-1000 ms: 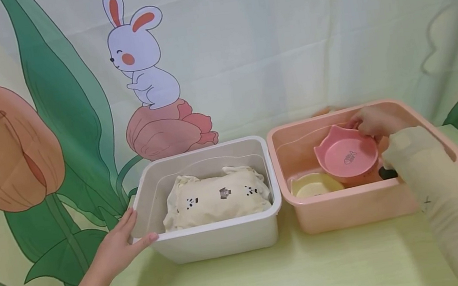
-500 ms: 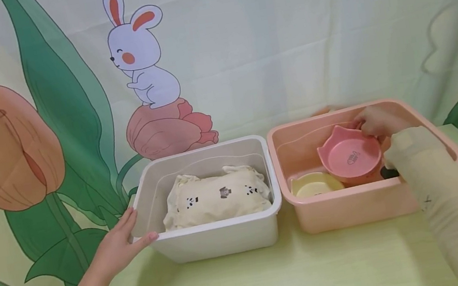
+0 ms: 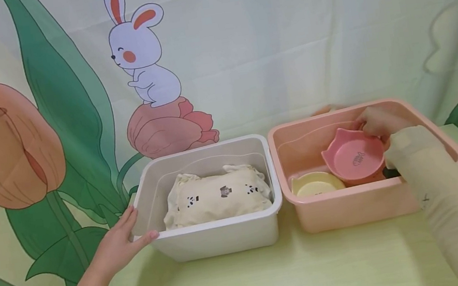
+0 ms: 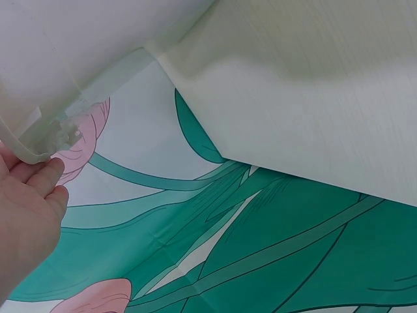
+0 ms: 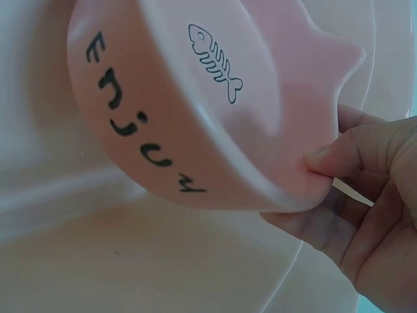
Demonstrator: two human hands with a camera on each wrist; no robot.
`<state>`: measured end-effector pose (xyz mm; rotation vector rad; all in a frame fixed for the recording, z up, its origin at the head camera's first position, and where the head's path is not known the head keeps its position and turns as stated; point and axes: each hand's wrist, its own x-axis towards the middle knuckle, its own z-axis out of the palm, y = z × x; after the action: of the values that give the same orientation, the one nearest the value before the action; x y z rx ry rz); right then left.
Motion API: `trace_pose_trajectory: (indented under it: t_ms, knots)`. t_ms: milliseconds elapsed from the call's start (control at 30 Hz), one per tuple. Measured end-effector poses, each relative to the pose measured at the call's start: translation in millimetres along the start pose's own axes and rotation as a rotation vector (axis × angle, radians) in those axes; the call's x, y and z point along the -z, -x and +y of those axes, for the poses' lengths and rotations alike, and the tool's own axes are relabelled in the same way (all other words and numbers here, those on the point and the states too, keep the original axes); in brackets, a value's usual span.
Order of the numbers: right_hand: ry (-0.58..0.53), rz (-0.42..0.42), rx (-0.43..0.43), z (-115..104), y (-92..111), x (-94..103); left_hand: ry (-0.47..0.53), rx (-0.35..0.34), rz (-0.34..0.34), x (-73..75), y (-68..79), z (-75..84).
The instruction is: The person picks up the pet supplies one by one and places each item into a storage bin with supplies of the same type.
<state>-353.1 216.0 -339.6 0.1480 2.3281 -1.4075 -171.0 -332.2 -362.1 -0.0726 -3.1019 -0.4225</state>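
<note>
A pink cat-eared bowl (image 3: 355, 154) with a fishbone drawing inside is tilted within the pink bin (image 3: 356, 207). My right hand (image 3: 380, 121) pinches its rim, thumb on the inner face and fingers beneath, as the right wrist view shows. Dark lettering runs along the outer side of the bowl. Beside it in the bin lies a yellow bowl (image 3: 317, 183), partly hidden by the front wall. My left hand (image 3: 116, 247) rests at the near left corner of the white bin (image 3: 225, 239), thumb along the front rim and fingers on the left side.
Inside the white bin lies a cream cloth bundle (image 3: 219, 198) with small animal prints. A dark object (image 3: 390, 172) shows in the pink bin by my right sleeve. Both bins stand side by side on a pale table (image 3: 274, 278), before a printed curtain (image 3: 264, 50).
My right hand and the pink bowl have shifted slightly right, and the bowl sits a little lower in the bin. The left hand has stayed at the white bin's corner.
</note>
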Motion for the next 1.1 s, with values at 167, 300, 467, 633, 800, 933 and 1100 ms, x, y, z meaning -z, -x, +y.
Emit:
trace_pose_trajectory:
  t_ms: [167, 300, 467, 633, 800, 933, 1100]
  knots:
    - [-0.058, 0.054, -0.028, -8.8, 14.9, -7.0, -0.001, 0.001, 0.002, 0.8, 0.3, 0.4]
    - [-0.102, 0.1, -0.059, -10.8, 16.5, -10.1, 0.0, 0.004, -0.001, 1.0, 0.3, 0.3]
    - [-0.101, 0.11, -0.068, -11.9, 15.0, -11.6, 0.0, 0.007, -0.001, 0.7, 0.1, -0.6]
    - [-0.141, 0.088, -0.078, -10.9, 14.4, -11.1, 0.0, 0.006, -0.001, 0.3, 0.3, -0.8]
    - [-0.191, 0.076, -0.097, -9.2, 13.3, -10.5, 0.003, 0.002, 0.0, 1.1, 0.7, 0.6]
    - [-0.201, 0.065, -0.096, -8.8, 12.9, -10.8, 0.003, 0.002, 0.001, 2.1, 1.2, 1.8]
    - [-0.192, 0.045, -0.113, -8.2, 12.0, -10.7, -0.001, -0.005, 0.006, 1.8, 1.3, 1.8]
